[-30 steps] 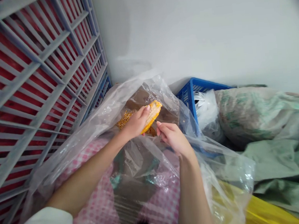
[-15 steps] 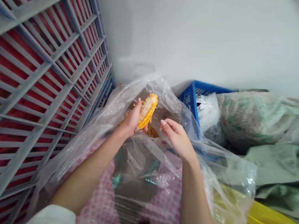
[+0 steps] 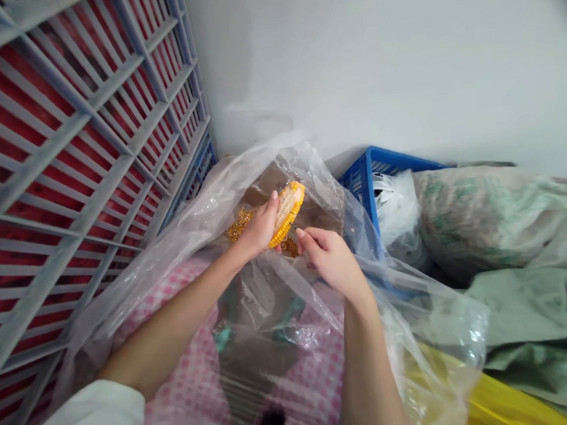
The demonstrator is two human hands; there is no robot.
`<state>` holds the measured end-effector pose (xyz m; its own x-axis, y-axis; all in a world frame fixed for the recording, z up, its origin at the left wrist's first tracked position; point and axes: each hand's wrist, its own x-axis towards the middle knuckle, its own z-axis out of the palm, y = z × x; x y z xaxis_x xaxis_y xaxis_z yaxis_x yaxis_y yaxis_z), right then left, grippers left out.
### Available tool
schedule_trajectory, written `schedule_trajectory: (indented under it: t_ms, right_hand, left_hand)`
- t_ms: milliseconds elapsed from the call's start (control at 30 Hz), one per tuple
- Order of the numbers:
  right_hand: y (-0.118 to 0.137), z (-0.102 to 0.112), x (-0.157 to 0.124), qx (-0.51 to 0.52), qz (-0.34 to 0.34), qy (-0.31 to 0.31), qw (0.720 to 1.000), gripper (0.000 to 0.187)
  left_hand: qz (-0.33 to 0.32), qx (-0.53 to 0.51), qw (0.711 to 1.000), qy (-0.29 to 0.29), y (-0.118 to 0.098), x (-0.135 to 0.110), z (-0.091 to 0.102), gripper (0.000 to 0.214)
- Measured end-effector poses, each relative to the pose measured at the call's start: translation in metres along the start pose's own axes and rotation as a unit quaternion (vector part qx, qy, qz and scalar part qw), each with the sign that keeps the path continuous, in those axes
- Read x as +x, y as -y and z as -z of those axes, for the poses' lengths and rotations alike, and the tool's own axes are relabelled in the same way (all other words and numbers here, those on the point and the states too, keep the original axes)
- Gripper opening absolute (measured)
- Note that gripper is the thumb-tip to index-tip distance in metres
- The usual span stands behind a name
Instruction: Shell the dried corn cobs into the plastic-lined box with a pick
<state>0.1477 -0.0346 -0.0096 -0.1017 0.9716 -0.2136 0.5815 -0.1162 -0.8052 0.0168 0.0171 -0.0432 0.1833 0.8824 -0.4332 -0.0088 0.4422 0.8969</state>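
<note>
My left hand [image 3: 260, 230] is closed around a corn cob [image 3: 287, 210] that is partly stripped, pale on top with yellow kernels along its lower side. My right hand [image 3: 329, 258] sits just right of the cob, fingers pinched together at its lower edge on something too small to make out. Both hands are inside a large clear plastic bag [image 3: 197, 232]. A heap of loose yellow kernels [image 3: 239, 226] lies in the bag under my left hand.
A grey slatted crate wall [image 3: 72, 144] with red behind it stands at the left. A blue plastic crate [image 3: 366, 176] is behind the bag. Greenish woven sacks [image 3: 506, 234] lie at the right, a yellow bag [image 3: 495, 405] at the bottom right, a white wall behind.
The cob tilted up and then came back down a little in my left hand. My right hand drew slightly away and returned to the cob's lower edge.
</note>
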Motion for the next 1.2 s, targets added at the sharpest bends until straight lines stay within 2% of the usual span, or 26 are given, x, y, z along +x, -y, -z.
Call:
schedule_trajectory:
  t_ms: [100, 200, 367, 433, 533, 633, 700, 800, 900, 1000, 1100, 1200]
  right_hand:
    - [0.000, 0.001, 0.000, -0.073, -0.015, -0.010, 0.997, 0.036]
    - [-0.003, 0.002, 0.001, -0.038, -0.001, -0.006, 0.999, 0.036]
    - [-0.004, -0.003, 0.006, 0.085, 0.029, -0.024, 0.996, 0.039]
    - [-0.004, -0.004, 0.007, 0.110, 0.024, -0.030, 0.993, 0.040]
    - [-0.007, -0.002, 0.006, 0.109, 0.004, -0.050, 0.993, 0.041]
    - [-0.010, -0.001, 0.008, 0.127, -0.006, -0.117, 0.985, 0.040]
    - [-0.010, -0.001, 0.010, 0.150, -0.009, -0.174, 0.973, 0.041]
    - [-0.008, -0.003, 0.015, 0.181, -0.016, -0.240, 0.954, 0.043]
    - [-0.005, -0.004, 0.019, 0.201, -0.021, -0.247, 0.948, 0.047]
    - [-0.005, -0.005, 0.021, 0.184, -0.032, -0.222, 0.957, 0.047]
    - [-0.005, -0.007, 0.022, 0.137, -0.058, -0.256, 0.955, 0.044]
    - [-0.003, -0.010, 0.024, 0.073, -0.072, -0.320, 0.942, 0.044]
  left_hand:
    - [-0.024, 0.011, 1.000, -0.016, 0.006, 0.001, -0.003, 0.053]
    - [0.013, -0.012, 1.000, -0.003, 0.005, 0.001, -0.004, 0.055]
    - [0.151, -0.109, 0.975, 0.119, -0.008, -0.002, -0.001, 0.060]
    - [0.168, -0.147, 0.965, 0.136, -0.012, -0.002, 0.001, 0.060]
    - [0.136, -0.185, 0.967, 0.108, -0.015, 0.002, 0.004, 0.060]
    - [0.087, -0.196, 0.972, 0.090, -0.016, 0.003, 0.005, 0.057]
    - [0.080, -0.186, 0.974, 0.103, -0.016, 0.000, 0.003, 0.053]
    - [0.107, -0.155, 0.969, 0.160, -0.013, -0.007, -0.003, 0.048]
    - [0.119, -0.148, 0.959, 0.212, -0.004, -0.011, -0.011, 0.045]
    - [0.115, -0.147, 0.958, 0.217, 0.004, -0.012, -0.017, 0.041]
    - [0.091, -0.098, 0.968, 0.212, 0.008, -0.014, -0.019, 0.041]
    - [0.012, 0.035, 0.983, 0.180, 0.007, -0.018, -0.021, 0.048]
